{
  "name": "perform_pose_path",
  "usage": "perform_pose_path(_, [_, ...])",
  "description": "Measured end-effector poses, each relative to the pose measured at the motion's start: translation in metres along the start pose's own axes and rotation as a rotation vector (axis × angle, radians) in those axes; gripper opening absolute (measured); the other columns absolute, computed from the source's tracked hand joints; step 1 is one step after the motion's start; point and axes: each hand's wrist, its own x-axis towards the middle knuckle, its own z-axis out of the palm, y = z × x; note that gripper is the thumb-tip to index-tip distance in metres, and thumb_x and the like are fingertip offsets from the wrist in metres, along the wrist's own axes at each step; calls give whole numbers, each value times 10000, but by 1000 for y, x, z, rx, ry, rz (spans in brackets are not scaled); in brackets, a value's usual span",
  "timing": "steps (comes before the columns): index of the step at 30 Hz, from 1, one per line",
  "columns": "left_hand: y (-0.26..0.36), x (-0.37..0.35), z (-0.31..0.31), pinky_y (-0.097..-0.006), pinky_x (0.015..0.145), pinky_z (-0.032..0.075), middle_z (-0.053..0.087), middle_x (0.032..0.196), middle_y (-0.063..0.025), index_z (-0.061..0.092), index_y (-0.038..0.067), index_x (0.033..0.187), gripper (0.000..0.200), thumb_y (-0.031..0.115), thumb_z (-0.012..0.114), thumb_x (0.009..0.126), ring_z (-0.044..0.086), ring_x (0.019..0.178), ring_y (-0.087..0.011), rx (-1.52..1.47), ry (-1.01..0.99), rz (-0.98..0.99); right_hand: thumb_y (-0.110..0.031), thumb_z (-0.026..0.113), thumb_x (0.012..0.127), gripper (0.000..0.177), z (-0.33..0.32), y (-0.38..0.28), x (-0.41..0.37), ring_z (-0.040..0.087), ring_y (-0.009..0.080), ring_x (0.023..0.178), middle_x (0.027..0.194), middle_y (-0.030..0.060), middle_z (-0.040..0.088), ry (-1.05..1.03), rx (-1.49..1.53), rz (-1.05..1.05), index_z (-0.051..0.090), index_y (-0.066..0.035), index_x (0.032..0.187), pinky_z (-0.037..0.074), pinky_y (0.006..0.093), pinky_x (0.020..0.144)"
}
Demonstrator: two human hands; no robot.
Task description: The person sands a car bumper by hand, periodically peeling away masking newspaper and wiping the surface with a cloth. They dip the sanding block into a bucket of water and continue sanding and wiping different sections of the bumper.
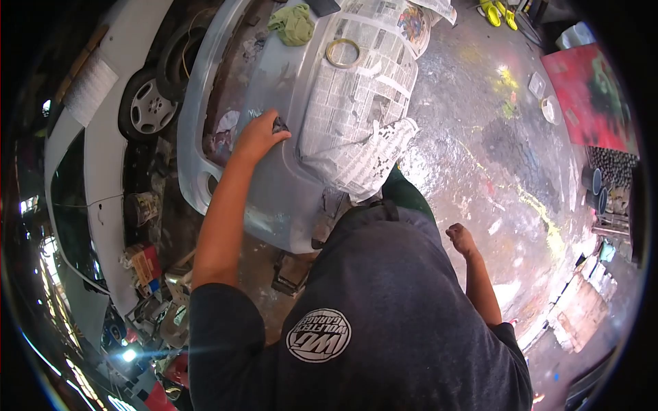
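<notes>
My left hand (258,136) presses a small dark sanding pad (279,125) against a grey car bumper (274,185) that lies in front of me. Newspaper (356,103) is taped over the bumper's middle and right part. A roll of masking tape (343,53) rests on the newspaper, and a green rag (293,25) lies at the bumper's far end. My right hand (460,239) hangs at my side in a loose fist, holding nothing, above the paint-stained concrete floor (493,157).
A white car (103,137) with a wheel (147,106) stands to the left. Cans and clutter (147,267) lie between the car and me. A red painted board (589,96) and dark cylinders (595,186) sit at the right. Yellow objects (499,14) lie at the far edge.
</notes>
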Motion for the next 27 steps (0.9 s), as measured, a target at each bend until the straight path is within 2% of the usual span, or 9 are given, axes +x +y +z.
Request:
perform_pose_path(4, [-17,-22,3,-478,858,499,691,1042,-235,588,-6,1093,539,366,854,806,638,1008,-456,-105,99,47,-325,691,944,379,1,1,1,683,241,778,828,137,703,30,44,12,670,34,1065,535,378,729])
perform_pose_path(7, [-10,-13,2,-467,885,502,689,1081,-242,592,-10,1146,568,358,858,805,640,1034,-450,-153,175,-35,-387,662,942,440,-6,-17,-5,667,403,1117,1135,242,710,-82,-5,101,679,17,1116,520,445,953])
perform_pose_path(10, [13,1,-3,-469,898,502,685,1093,-251,581,-20,1166,583,358,853,815,637,1054,-454,-75,45,-66,-394,662,945,438,-10,-32,-6,664,408,1121,1139,241,709,-157,-63,75,678,10,1114,520,450,950])
perform_pose_path(13, [-1,-6,6,-468,871,503,684,1086,-249,581,-19,1153,597,408,840,826,646,1031,-453,-38,79,-21,-384,667,944,420,-13,-30,2,663,409,1117,1130,233,714,-79,6,70,679,5,1102,520,454,947])
perform_pose_path(16, [-1,-18,4,-478,851,498,672,1102,-260,576,-23,1131,577,395,837,831,637,1037,-459,-125,97,-75,-331,679,955,372,-9,-18,5,691,245,788,837,142,710,34,16,-31,675,20,1080,540,383,739])
perform_pose_path(19, [16,-7,-4,-467,870,501,672,1125,-258,582,-18,1161,577,370,847,825,636,1055,-457,-91,48,-142,-338,671,955,394,-9,-12,3,694,251,786,843,154,714,-4,-49,-36,672,29,1099,542,387,738])
perform_pose_path(22, [6,-3,1,-463,889,504,674,1129,-263,585,-14,1179,588,389,836,832,633,1076,-461,19,14,-93,-346,670,949,407,-10,-10,4,700,261,791,845,164,717,-38,-45,-2,672,33,1096,544,392,740])
perform_pose_path(25, [0,-19,1,-461,906,503,675,1143,-268,584,-17,1197,603,397,832,835,630,1091,-466,-44,45,-73,-348,677,942,405,-9,-4,5,702,266,796,845,166,715,27,23,-11,671,35,1073,542,396,739])
perform_pose_path(27, [11,-15,-1,-466,914,500,671,1160,-273,584,-20,1201,616,411,830,836,631,1102,-463,-72,81,-117,-347,678,941,402,-9,-6,4,702,265,795,855,168,715,-4,-18,5,669,34,1069,540,393,735])
